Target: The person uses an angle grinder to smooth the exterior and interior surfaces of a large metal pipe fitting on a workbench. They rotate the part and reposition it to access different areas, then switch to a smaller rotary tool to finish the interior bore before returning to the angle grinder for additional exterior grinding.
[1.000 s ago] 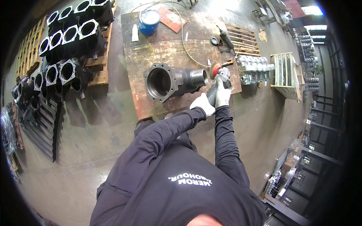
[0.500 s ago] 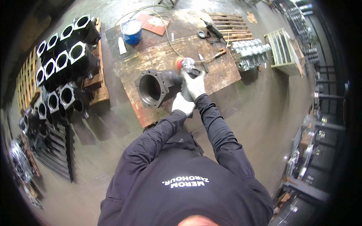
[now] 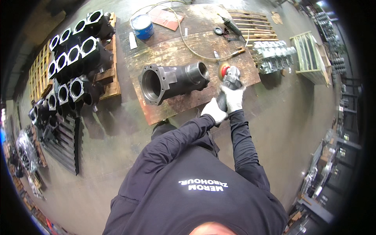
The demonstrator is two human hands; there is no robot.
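Observation:
Both white-gloved hands are wrapped around an angle grinder [image 3: 232, 80] with a red-orange disc at its far end. My left hand [image 3: 214, 111] grips the rear of the dark body, nearer to me. Farther forward, my right hand [image 3: 234, 98] closes around the grinder just behind its head. A dark metal casting [image 3: 176, 81], a hollow tube with a wide bolted flange at its left end and a narrower round opening at the right, lies on its side on the wooden table [image 3: 156, 111]. The grinder is to the right of the casting, apart from it, over the table's right part.
A blue can [image 3: 142, 27], a white tube [image 3: 133, 40] and a reddish sheet [image 3: 166, 19] are at the back. A second power tool [image 3: 232, 26] and a hose [image 3: 186, 44] lie rightward. Similar castings [image 3: 74, 55] stand on pallets at left; silvery metal parts [image 3: 270, 55] are at right.
Both hands have moved right with the grinder, away from the casting. The casting's narrow right end, hidden before, now shows. The whole view has shifted slightly.

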